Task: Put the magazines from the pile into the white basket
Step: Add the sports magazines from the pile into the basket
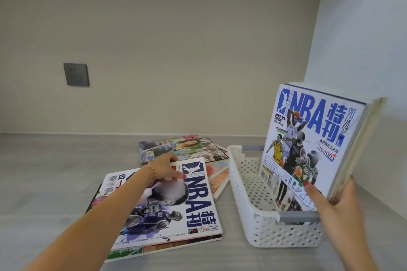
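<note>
Over on the right, my right hand [339, 193] is clamped on the lower edge of a batch of NBA magazines [312, 138], thumb on the front cover, fingers behind, holding them upright inside the white basket [271, 230]. They lean a little toward the open side of the basket, so this hand is what props them up.

Across to the left, my left hand [165, 166] reaches over the pile [163, 209] on the grey surface [55, 182], fingertips pinching the far edge of the top NBA magazine [176, 200], thumb on the cover. That edge looks only just lifted, if at all; most of the cover lies flat on the ones beneath it.

Now the trick, I reckon: get the fingers properly under the spine so only one copy comes away, not two stuck together. Peel it up, swing it over the basket's near wall, and slide it in front of the standing batch, cover facing me. Keep the right hand firm until the new one is seated, or the whole row could flop.

More magazines [182, 148] lie further back near the wall, so there's plenty left to move.
</note>
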